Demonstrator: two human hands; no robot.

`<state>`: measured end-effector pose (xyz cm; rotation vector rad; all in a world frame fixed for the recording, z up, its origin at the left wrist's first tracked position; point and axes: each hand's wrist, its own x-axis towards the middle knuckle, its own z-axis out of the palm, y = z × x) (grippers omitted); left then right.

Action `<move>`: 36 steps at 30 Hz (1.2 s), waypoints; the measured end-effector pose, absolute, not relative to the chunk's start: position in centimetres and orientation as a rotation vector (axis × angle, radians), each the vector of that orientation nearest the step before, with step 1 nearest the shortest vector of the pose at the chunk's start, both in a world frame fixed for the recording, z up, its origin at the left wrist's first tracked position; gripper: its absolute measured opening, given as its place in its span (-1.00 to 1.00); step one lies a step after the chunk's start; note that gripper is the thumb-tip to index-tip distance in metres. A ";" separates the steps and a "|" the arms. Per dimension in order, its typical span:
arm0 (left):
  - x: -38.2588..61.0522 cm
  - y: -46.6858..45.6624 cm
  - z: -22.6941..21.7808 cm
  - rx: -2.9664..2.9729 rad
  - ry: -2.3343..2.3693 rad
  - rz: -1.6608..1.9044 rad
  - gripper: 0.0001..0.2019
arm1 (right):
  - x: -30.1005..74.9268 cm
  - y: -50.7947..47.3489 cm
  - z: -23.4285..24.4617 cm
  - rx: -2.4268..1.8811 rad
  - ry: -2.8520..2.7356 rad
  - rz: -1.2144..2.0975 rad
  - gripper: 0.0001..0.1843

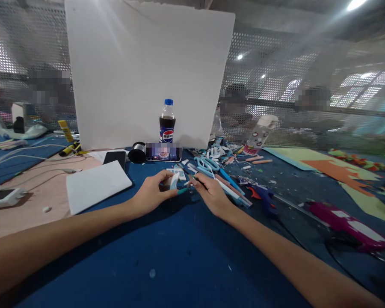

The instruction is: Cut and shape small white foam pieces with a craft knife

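The person at the blue table is pinching a small white-and-pale-blue piece in the left hand, and it's sitting between the thumb and the curled fingers, poking out on the side facing the other hand. Something teal is covering that thumb's tip. The right hand is gripping some slim dark thing, too small for me to make out, and it's hovering just beside the piece; can't tell if they're touching. Light-blue scissors are lying just beyond the right hand, and a phone is standing sideways near a cola bottle.
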<state>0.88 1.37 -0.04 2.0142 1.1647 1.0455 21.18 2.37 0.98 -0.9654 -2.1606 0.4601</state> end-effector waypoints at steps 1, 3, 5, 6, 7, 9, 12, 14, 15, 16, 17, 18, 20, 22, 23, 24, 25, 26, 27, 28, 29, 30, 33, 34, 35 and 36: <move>0.9 1.5 -0.1 2.000 1.148 1.031 -0.64 | 21.1 2.3 1.0 -0.949 -2.170 0.448 -0.58; 0.9 1.6 -0.1 1.982 1.098 0.990 -0.62 | 21.1 2.3 1.0 -0.927 -2.175 0.421 -0.57; 0.9 1.6 0.0 1.975 1.040 0.971 -0.60 | 21.1 2.3 0.9 -0.928 -2.164 0.376 -0.60; 0.9 1.5 0.0 1.980 1.025 0.979 -0.60 | 21.2 2.4 0.8 -0.936 -2.151 0.361 -0.64; 0.9 1.4 0.1 1.994 1.024 0.990 -0.60 | 21.3 2.5 0.8 -0.944 -2.135 0.356 -0.67; 0.9 1.2 0.4 2.040 1.051 1.014 -0.61 | 21.3 2.6 0.7 -0.954 -2.118 0.375 -0.74; 0.9 0.9 0.6 2.091 1.087 1.022 -0.63 | 21.3 2.6 0.8 -0.948 -2.155 0.446 -0.76; 0.8 0.9 0.7 2.095 1.082 1.028 -0.62 | 21.2 2.5 0.9 -0.922 -2.179 0.473 -0.77; 0.8 0.9 0.6 2.096 1.077 1.030 -0.61 | 21.1 2.5 1.0 -0.912 -2.184 0.478 -0.77; 0.8 0.9 0.6 2.100 1.071 1.030 -0.60 | 21.1 2.4 1.0 -0.908 -2.185 0.479 -0.78; 0.8 0.9 0.5 2.106 1.065 1.031 -0.60 | 21.1 2.4 1.0 -0.908 -2.186 0.478 -0.78; 0.8 0.9 0.5 2.113 1.061 1.031 -0.60 | 21.1 2.4 1.0 -0.910 -2.187 0.477 -0.78; 0.8 0.9 0.4 2.124 1.063 1.034 -0.60 | 21.1 2.4 0.9 -0.912 -2.195 0.480 -0.77; 0.8 0.9 0.5 2.133 1.075 1.042 -0.61 | 21.1 2.4 0.8 -0.907 -2.207 0.482 -0.76; 0.8 0.9 0.5 2.135 1.079 1.046 -0.61 | 21.2 2.5 0.8 -0.906 -2.211 0.481 -0.76; 0.8 0.9 0.5 2.135 1.078 1.051 -0.61 | 21.2 2.5 0.8 -0.906 -2.213 0.482 -0.76; 0.8 0.9 0.6 2.130 1.073 1.054 -0.61 | 21.2 2.5 0.8 -0.906 -2.214 0.487 -0.76; 0.9 0.9 0.6 2.120 1.064 1.054 -0.61 | 21.1 2.5 0.8 -0.904 -2.213 0.491 -0.76; 0.9 0.8 0.7 2.104 1.054 1.053 -0.61 | 21.1 2.4 0.8 -0.901 -2.210 0.494 -0.76; 0.9 0.8 0.7 2.086 1.047 1.051 -0.60 | 21.1 2.4 0.8 -0.898 -2.208 0.496 -0.76; 0.9 0.8 0.8 2.069 1.044 1.049 -0.60 | 21.1 2.4 0.8 -0.896 -2.208 0.497 -0.77; 0.9 0.8 0.8 2.057 1.043 1.046 -0.60 | 21.1 2.4 0.8 -0.895 -2.207 0.497 -0.77; 0.9 0.8 0.8 2.053 1.034 1.050 -0.60 | 21.1 2.4 0.9 -0.890 -2.208 0.507 -0.77; 0.9 0.8 0.7 2.057 1.028 1.054 -0.60 | 21.2 2.4 0.9 -0.888 -2.210 0.512 -0.77; 0.9 0.8 0.7 2.060 1.022 1.058 -0.60 | 21.2 2.4 1.0 -0.887 -2.213 0.518 -0.77; 0.9 0.8 0.7 2.059 1.016 1.062 -0.59 | 21.2 2.4 1.0 -0.887 -2.217 0.523 -0.77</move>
